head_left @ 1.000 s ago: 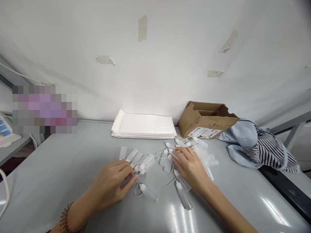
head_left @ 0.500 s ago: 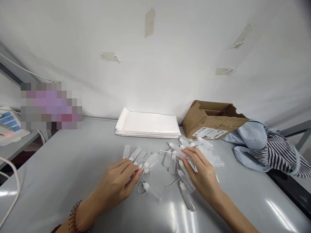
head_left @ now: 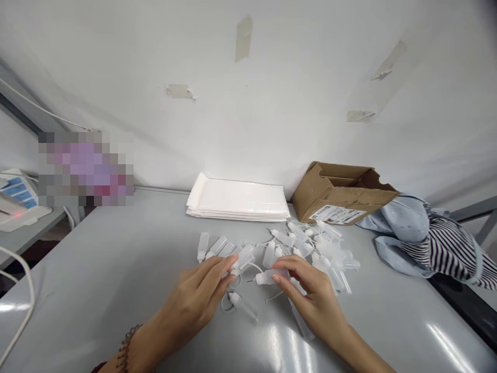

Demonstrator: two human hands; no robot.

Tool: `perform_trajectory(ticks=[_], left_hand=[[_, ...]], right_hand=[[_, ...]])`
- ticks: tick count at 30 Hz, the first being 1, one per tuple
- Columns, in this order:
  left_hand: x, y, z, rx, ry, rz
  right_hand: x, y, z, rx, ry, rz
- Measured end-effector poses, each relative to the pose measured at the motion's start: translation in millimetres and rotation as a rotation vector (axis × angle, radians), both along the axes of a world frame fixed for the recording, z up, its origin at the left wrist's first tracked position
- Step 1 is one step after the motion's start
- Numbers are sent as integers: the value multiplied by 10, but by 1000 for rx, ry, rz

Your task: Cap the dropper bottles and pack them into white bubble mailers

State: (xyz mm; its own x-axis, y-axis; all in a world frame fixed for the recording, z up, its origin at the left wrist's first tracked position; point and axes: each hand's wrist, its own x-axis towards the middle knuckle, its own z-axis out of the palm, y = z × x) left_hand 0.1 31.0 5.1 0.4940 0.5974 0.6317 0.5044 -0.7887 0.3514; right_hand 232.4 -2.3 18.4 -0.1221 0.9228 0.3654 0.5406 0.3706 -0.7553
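Note:
My right hand [head_left: 308, 285] pinches a small translucent needle-tip bottle [head_left: 267, 277] between thumb and fingers; its white collar and thin tip point left. My left hand [head_left: 202, 290] has its fingers and thumb closed about the ends of a couple of similar bottles [head_left: 244, 258], partly hidden by the fingertips. Just beyond that hand lie several more bottles, one bottle [head_left: 203, 245] standing apart at the left end. Between the hands and nearer to me, a single bottle [head_left: 244, 306] lies beside its looped cap strap. A larger pile of bottles [head_left: 330, 251] spreads behind my right hand.
A stack of white padded mailers [head_left: 238, 199] lies against the wall. To its right stands an open cardboard box [head_left: 341, 194] with a label. Blue and striped cloth [head_left: 438, 238] sits at the right edge, and a white cable [head_left: 27, 290] hangs at the left.
My right hand has drawn a bottle out of the pile, down and toward the left. My left hand has shifted slightly right, its fingers reaching further over the bottles there.

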Motion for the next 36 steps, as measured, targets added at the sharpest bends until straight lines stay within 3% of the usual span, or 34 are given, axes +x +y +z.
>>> perform_trajectory(ticks=[3,10,19,28,36], left_hand=[[-3,1,10,18,-18,-7],[-11,-31,-19,-115,-43,-17],[0,-40,18,-25,-35,-21],[59,-87,-1,-134,-101,-113],[58,-135,-13,-180,-109,-138]], right_hand=[[3,-2,13,-98,24,-17],[3,-17,39,-171,67,39],[0,-21,46,-229,107,5],[-44,-38,56,-423,399,-56],[-58,-43,48,-393,367,-84]])
